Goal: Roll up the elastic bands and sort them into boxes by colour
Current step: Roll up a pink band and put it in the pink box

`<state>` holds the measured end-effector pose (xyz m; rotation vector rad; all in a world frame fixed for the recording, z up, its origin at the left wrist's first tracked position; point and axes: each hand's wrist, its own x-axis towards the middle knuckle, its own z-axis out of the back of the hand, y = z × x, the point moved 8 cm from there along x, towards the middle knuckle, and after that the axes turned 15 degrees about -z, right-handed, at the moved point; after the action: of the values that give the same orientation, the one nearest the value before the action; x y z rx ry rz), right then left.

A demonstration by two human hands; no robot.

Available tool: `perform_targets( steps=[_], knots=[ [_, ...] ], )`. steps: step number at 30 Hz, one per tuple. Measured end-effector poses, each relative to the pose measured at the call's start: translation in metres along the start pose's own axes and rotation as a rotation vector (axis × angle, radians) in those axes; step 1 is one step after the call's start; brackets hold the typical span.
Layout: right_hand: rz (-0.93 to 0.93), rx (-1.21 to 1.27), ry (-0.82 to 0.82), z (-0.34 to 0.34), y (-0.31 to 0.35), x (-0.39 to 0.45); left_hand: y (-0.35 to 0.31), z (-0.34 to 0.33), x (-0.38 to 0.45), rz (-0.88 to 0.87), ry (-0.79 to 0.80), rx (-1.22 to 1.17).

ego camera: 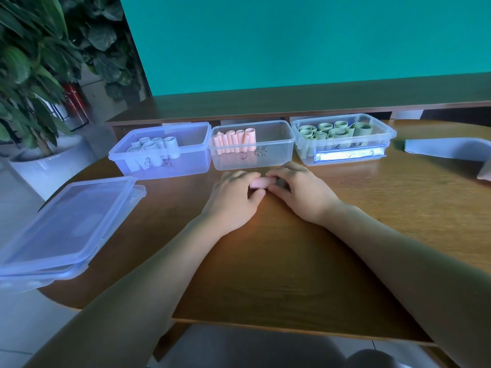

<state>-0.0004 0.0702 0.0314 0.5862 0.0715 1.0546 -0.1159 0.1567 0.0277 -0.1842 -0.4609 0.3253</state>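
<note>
A teal wall backs the wooden desk [345, 221]. Between the curled fingers of the left hand [233, 193] and right hand [297, 189] sits a pink band roll [259, 182], pinched at both ends. It looks soft, light and springy; gripped loosely, it would probably unroll.

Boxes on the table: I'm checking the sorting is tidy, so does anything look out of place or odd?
Nothing is mis-sorted: blue box holds pale rolls, middle box pink, right box green. Only the stacked lids overhang the table's left edge.
</note>
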Motion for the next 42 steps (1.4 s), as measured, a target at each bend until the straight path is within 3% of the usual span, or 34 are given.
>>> perform_targets(
  steps=[7, 17, 21, 27, 32, 37, 40, 42],
  knots=[
    [-0.042, -0.042, 0.053, -0.009, -0.009, 0.016, 0.014, -0.008, 0.015, 0.016, 0.066, -0.074],
    [-0.018, -0.064, 0.079, -0.013, -0.011, 0.026, 0.018, -0.001, 0.025, -0.036, -0.035, -0.153],
    [0.061, 0.144, 0.059, 0.000, -0.005, 0.022, 0.021, 0.004, 0.024, -0.021, -0.095, -0.188],
    [-0.016, 0.635, 0.051, 0.016, -0.010, 0.016, 0.020, 0.012, 0.017, 0.010, -0.190, -0.320],
    [0.016, 0.866, 0.005, 0.042, 0.006, 0.019, 0.022, 0.025, 0.019, 0.055, -0.429, -0.563],
    [0.008, 0.733, -0.048, 0.073, 0.016, 0.053, 0.027, 0.032, 0.021, 0.097, -0.619, -0.620],
    [0.010, 0.418, -0.131, 0.091, 0.020, 0.087, 0.039, 0.027, 0.025, 0.150, -0.630, -0.534],
    [0.009, 0.186, -0.096, 0.087, 0.022, 0.111, 0.047, 0.026, 0.029, 0.182, -0.650, -0.495]
  ],
)
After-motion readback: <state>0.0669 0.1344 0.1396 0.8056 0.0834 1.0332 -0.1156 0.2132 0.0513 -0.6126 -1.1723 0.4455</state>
